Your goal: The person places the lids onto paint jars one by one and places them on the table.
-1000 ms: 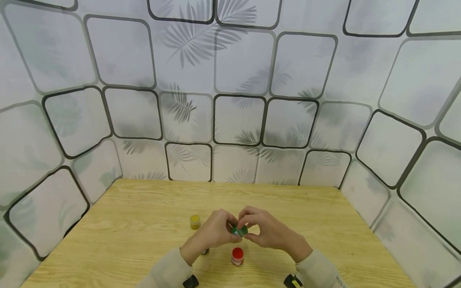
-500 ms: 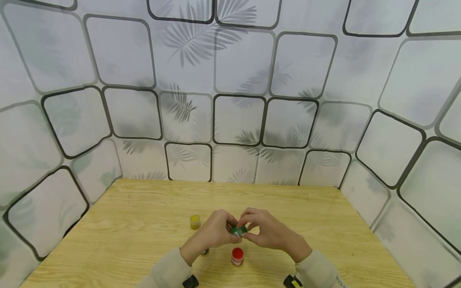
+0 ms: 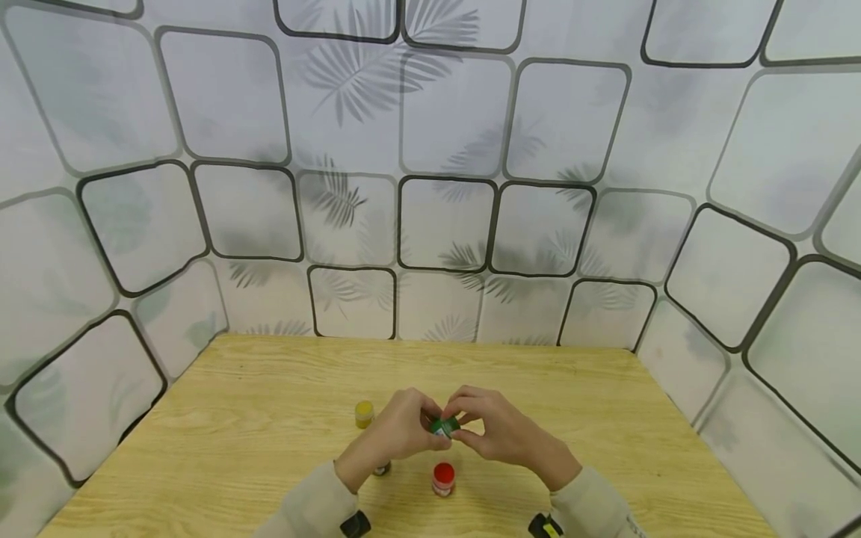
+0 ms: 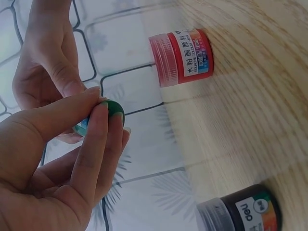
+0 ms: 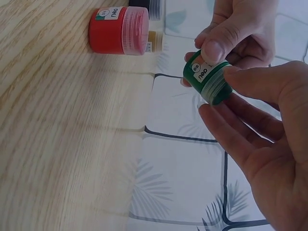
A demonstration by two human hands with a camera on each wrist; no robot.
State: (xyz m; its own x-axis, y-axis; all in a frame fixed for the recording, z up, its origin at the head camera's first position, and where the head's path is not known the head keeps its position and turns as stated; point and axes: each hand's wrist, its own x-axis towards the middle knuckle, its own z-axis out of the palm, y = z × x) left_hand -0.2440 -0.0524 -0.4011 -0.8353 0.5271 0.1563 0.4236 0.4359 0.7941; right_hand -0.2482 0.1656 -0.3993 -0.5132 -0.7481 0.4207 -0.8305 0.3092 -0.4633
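Above the table, a small jar of green gouache paint (image 3: 444, 427) is held between both hands. My left hand (image 3: 401, 427) grips the jar's green body with thumb and fingers, partly covering its label. At the other end, my right hand (image 3: 503, 432) has its thumb and fingertips around the clear ribbed lid (image 5: 217, 89). The right wrist view shows the jar tilted, lid toward the right palm. In the left wrist view, fingers hide most of the jar, leaving its green base (image 4: 114, 107) in sight.
A red paint jar (image 3: 443, 480) stands on the wooden table (image 3: 269, 388), just nearer than the hands. Beside the left wrist is a black paint jar (image 4: 250, 211), mostly hidden from the head view. A yellow jar (image 3: 364, 414) stands farther back, left. Patterned curtain surrounds the table.
Both hands and the green jar have shifted very slightly up and left. The jar has turned a little between the fingers, and the right fingertips have shifted on the lid.
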